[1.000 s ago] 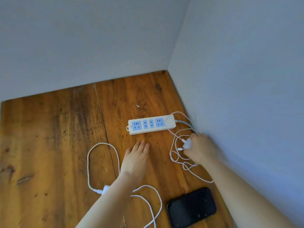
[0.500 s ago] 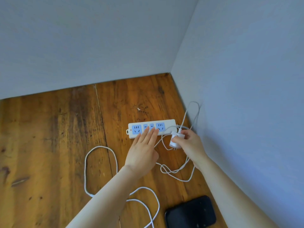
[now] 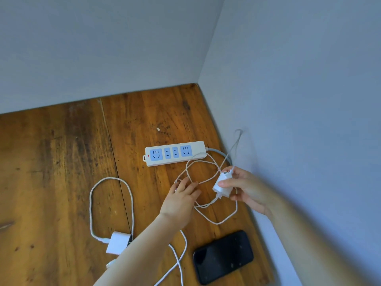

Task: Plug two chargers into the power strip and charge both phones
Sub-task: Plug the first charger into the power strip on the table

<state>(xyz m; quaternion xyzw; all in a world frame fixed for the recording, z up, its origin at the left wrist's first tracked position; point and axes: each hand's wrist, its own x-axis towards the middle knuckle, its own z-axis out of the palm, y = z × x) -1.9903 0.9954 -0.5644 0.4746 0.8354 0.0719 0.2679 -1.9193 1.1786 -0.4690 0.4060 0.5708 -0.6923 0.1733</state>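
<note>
Charger [image 3: 222,185] up off the counter [image 3: 61,162], pinched in the right hand [image 3: 247,188], just short of the power strip [image 3: 175,153]. Left hand [image 3: 181,197] spread flat, fingers among the cable loops [image 3: 203,178]. Phone [image 3: 223,256] lies nearby, second charger [image 3: 117,243] beside it.

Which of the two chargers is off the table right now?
The white charger pinched in the right hand near the wall; the other charger lies on the table beside the left forearm.
</note>
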